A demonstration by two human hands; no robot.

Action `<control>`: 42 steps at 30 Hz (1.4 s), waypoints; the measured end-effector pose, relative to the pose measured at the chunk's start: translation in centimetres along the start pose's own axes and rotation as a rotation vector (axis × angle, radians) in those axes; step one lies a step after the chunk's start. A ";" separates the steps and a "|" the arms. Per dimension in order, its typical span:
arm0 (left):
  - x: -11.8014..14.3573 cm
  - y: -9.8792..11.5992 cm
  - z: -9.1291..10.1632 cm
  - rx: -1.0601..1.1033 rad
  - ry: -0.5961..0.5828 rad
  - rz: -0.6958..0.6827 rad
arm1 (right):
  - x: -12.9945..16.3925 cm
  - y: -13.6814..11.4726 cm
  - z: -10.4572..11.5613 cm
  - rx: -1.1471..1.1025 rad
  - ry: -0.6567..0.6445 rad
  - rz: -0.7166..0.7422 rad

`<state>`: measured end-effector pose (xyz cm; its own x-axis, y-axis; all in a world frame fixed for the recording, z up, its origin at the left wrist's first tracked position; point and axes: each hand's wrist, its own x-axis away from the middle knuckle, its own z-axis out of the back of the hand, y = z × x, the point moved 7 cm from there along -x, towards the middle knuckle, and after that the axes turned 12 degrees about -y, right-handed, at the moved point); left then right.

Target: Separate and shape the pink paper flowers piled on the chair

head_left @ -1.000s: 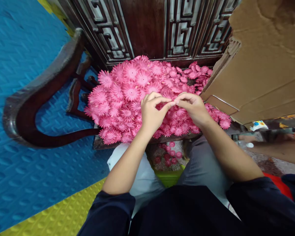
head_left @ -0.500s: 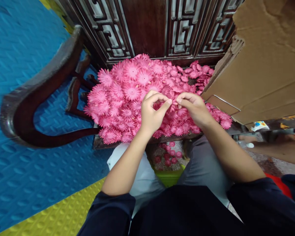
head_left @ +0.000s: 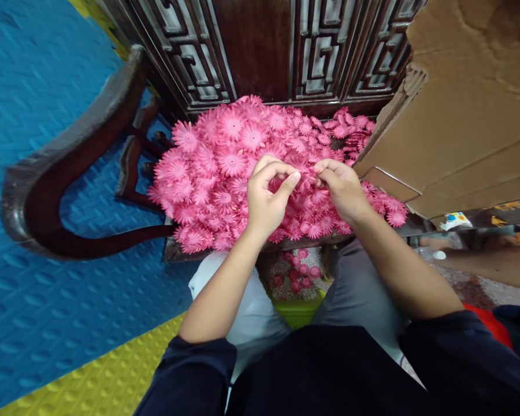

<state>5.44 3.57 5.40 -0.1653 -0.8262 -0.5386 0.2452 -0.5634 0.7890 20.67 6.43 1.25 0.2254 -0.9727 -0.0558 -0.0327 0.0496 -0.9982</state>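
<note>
Centrally, over a heap of pink paper flowers with fringed petals (head_left: 225, 167) piled on the seat of a dark carved wooden chair (head_left: 69, 173): left hand (head_left: 266, 199) curled, thumb and forefinger pinched narrow at about 1 o'clock from its palm, closed on a small pink flower piece (head_left: 304, 173) lifted just above the heap. Right hand (head_left: 342, 190) just beside it at 3 o'clock, fingertips (head_left: 319, 169) pinched narrow on the same pink piece from the other side, the two hands nearly touching at the tips. Hard to tell whether one piece or two sits between the pinches, since pink blends into the pile behind. Heap spread from 9 o'clock to 3 o'clock of the hands, reaching back to the chair's fretwork backrest (head_left: 260, 52) at 12 o'clock. Curved armrest at 9 o'clock, well apart from the hands. Brown corrugated cardboard box flap (head_left: 463, 121) at 2 o'clock, its lower edge touching the heap. Blue embossed foam floor mat (head_left: 34, 306) at 8 o'clock, yellow foam mat (head_left: 108, 387) at 7 o'clock. More pink flowers (head_left: 301, 274) on the floor at 6 o'clock, between the knees, above a green container edge (head_left: 297, 315).
</note>
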 end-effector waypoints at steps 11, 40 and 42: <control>0.4 0.3 -0.2 -0.073 0.066 0.011 | 0.3 -0.3 0.5 0.074 0.138 0.020; -0.4 -3.5 4.7 -0.707 0.258 0.268 | -0.2 1.3 1.8 -0.146 0.102 -0.056; -0.6 -3.8 4.7 -0.707 0.241 0.270 | -0.1 1.3 1.6 -0.158 0.075 -0.063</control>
<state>0.11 6.17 4.07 0.1782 -0.8655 -0.4682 0.8089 -0.1422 0.5705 22.14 6.92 -0.10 0.1587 -0.9872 0.0143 -0.1748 -0.0424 -0.9837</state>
